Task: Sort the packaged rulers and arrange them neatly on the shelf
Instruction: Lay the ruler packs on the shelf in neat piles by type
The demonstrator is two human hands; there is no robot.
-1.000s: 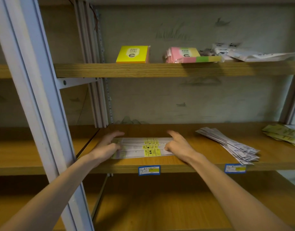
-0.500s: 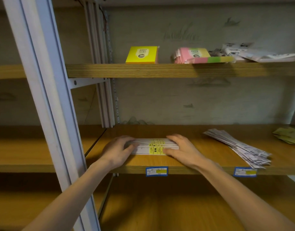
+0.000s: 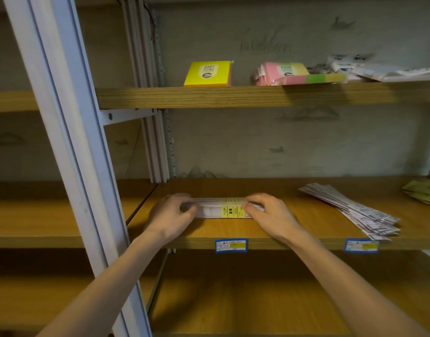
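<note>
While the fingers (image 3: 187, 206) of the left hand (image 3: 171, 215) curl round the left end of the ruler stack (image 3: 223, 211), the fingers of the right hand (image 3: 269, 214) do the same at the right end, thumbs tucked along the near edge as far as I can tell; so both hands are closed on the same bundle, pinching it from either end. The stack sits flat on the middle shelf (image 3: 233, 233), toward its left side, just behind the blue price tag (image 3: 231, 245) on the front lip.

What could go wrong, imo: those sleeves look slick and thin, so if the squeeze from both ends is uneven the middle could bow up and the packs fan out; then you're squaring them all over again; a hard push inward could also crease the yellow label area.

Further out, the second ruler pile (image 3: 350, 211) on the right is splayed at an angle and its near end comes right up to the front edge; one elbow bump or a shake of the shelf and some could slide off the front.

Yellow notepad (image 3: 207, 74) and pink one (image 3: 279, 72) up top look out of harm's way.
</note>
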